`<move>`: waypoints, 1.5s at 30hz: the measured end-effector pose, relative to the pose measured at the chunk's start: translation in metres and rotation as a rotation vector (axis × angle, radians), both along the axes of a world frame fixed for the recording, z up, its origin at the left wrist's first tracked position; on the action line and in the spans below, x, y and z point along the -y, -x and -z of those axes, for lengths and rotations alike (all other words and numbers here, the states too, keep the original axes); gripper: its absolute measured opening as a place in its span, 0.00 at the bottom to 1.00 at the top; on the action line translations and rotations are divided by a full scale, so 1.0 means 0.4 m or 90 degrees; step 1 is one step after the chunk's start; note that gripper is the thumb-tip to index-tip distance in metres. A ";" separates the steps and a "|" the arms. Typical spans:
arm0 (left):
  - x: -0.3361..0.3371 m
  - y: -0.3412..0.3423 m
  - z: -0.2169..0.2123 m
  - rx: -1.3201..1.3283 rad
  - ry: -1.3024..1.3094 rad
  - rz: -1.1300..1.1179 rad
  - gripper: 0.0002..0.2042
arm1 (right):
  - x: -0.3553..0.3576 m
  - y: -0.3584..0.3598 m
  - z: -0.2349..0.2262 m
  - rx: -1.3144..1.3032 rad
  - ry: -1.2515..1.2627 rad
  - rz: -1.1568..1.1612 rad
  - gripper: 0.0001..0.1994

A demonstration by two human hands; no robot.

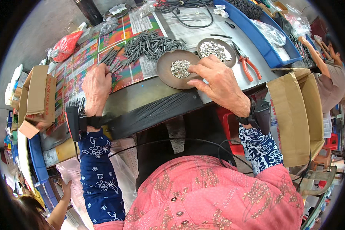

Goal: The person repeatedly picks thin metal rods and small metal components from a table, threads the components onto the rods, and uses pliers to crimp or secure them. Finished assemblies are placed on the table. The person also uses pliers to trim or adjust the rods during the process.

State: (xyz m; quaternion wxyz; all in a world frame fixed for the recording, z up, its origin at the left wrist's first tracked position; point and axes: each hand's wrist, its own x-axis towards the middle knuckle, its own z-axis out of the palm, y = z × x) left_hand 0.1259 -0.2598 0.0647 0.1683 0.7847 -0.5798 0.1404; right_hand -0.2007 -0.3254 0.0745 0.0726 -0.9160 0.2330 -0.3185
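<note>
My left hand (pixel 97 84) is curled closed at the edge of a printed sheet, beside a few thin black sticks (pixel 110 57). What its fingers hold, if anything, is hidden. Over the right rim of a round brown dish (pixel 165 78) reaches my right hand (pixel 220 82), thumb and forefinger apart near the small metal pins (pixel 180 68) heaped inside. Behind it, partly covered by the fingers, a second dish (pixel 232 61) holds small silvery-white pieces (pixel 215 51). A large pile of black sticks (pixel 151 45) lies between the left hand and the dishes.
Red-handled pliers (pixel 246 65) lie right of the dishes. Farther right are a blue tray (pixel 270 50) and an open cardboard box (pixel 291 119). At left stand another box (pixel 38 94) and a red bag (pixel 65 46). A black cable (pixel 172 138) crosses before me. Two people sit nearby.
</note>
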 end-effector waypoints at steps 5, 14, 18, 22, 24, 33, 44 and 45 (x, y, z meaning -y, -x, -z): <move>-0.031 0.014 -0.016 -0.014 0.080 0.002 0.04 | -0.013 0.001 0.004 -0.013 0.024 -0.009 0.18; -0.134 0.107 -0.046 -0.292 0.231 0.091 0.05 | -0.022 -0.005 0.023 -0.046 0.066 -0.001 0.17; -0.203 0.158 -0.054 -0.492 0.227 0.079 0.05 | -0.019 -0.008 0.020 -0.050 0.050 -0.006 0.16; -0.254 0.201 -0.046 -0.643 0.241 0.091 0.04 | -0.012 -0.011 0.006 -0.072 0.060 -0.033 0.13; -0.266 0.214 -0.037 -0.639 0.238 0.066 0.04 | -0.010 -0.014 -0.001 -0.092 0.048 -0.040 0.13; -0.317 0.244 -0.025 -0.574 0.225 0.095 0.03 | -0.021 -0.030 -0.007 -0.044 -0.016 -0.099 0.06; -0.277 0.276 -0.011 -0.581 0.244 0.185 0.05 | -0.047 -0.045 -0.014 0.135 -0.231 -0.110 0.05; -0.268 0.279 -0.007 -0.572 0.260 0.201 0.05 | -0.053 -0.048 -0.016 0.143 -0.247 -0.105 0.04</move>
